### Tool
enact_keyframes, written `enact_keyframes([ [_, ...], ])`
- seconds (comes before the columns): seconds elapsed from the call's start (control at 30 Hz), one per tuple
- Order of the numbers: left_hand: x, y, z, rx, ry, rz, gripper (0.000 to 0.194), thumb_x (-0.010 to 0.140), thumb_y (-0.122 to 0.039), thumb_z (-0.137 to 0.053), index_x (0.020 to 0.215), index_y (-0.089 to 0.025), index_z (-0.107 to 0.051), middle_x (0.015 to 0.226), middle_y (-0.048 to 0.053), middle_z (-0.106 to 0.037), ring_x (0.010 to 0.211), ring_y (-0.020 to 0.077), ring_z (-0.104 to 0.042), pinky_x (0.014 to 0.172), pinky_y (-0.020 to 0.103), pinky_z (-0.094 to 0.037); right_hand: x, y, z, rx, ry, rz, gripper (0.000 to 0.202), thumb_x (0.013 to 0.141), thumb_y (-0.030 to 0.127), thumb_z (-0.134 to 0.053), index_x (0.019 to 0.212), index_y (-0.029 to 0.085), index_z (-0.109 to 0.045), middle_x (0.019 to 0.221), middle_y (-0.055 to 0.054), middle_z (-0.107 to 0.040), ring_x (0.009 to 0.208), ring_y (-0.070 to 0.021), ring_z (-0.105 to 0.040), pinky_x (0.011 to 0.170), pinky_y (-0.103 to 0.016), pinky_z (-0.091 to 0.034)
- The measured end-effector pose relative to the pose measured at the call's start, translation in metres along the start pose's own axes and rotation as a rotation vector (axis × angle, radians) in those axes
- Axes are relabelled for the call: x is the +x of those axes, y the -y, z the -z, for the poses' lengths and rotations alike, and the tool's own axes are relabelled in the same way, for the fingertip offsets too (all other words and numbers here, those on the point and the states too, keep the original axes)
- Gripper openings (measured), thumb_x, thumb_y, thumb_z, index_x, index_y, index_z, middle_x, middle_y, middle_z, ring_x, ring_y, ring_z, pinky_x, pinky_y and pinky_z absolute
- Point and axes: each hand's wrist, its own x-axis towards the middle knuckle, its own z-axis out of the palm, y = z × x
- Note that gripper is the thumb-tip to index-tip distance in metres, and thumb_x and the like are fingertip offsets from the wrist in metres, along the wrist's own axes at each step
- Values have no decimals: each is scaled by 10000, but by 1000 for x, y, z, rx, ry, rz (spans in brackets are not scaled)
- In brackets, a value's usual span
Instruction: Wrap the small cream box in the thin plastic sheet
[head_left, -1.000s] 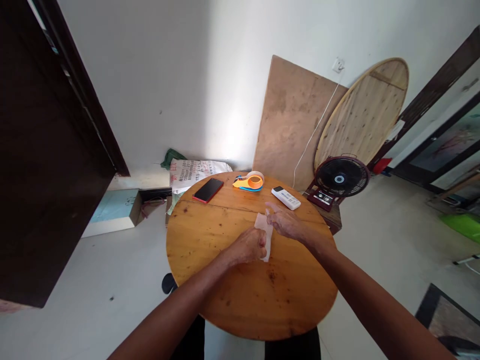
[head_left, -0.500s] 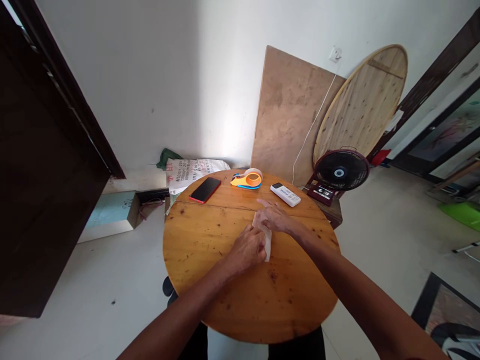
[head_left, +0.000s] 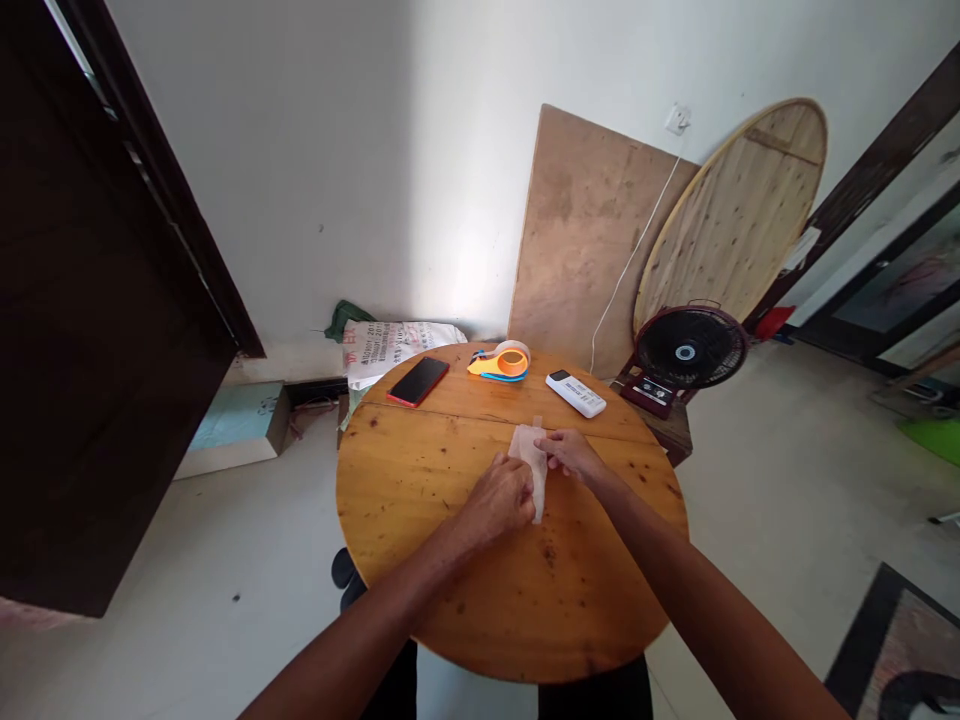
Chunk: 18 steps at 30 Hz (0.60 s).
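A thin whitish sheet [head_left: 529, 447] lies near the middle of the round wooden table [head_left: 420, 520], with a strip of clear tape [head_left: 538, 424] sticking out at its far end. My left hand [head_left: 501, 497] rests on the sheet's left side with its fingers curled under; what they hold, if anything, is hidden. On the right edge of the sheet, my right hand [head_left: 570, 455] has its thumb and index finger close together at the surface. Whether anything is between those fingertips is too small to tell.
Behind the hands are a red-edged phone [head_left: 418, 381], an orange and blue tape dispenser [head_left: 501, 362] and a white remote-like device [head_left: 576, 394]. A dark fan [head_left: 686, 350] stands beyond the table's right edge. A printed sack [head_left: 397, 345] lies behind the table.
My right hand has drawn back toward the right edge of the sheet, uncovering its far end and the tape strip. My left hand has stayed on the sheet. The view has shifted slightly.
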Motion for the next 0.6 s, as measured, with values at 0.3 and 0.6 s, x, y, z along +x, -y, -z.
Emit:
enact_keyframes([
  [0.3,-1,-3,2,11,18,27,92,693,-91,-511,718,-179,-519,874,56,-621,903,206,-506,811,303,-415,16,6,-13,-3,25,35,131,633,264,-616,600,170,-531,397,80,-429,365,-57,-343,360,-184,-244],
  [0.6,2,-1,2,90,59,-54,97,715,-91,-482,693,-176,-524,880,51,-615,855,191,-516,852,319,-389,25,-4,-17,-174,-82,91,63,570,231,-603,574,172,-583,474,73,-498,466,-67,-416,429,-180,-230],
])
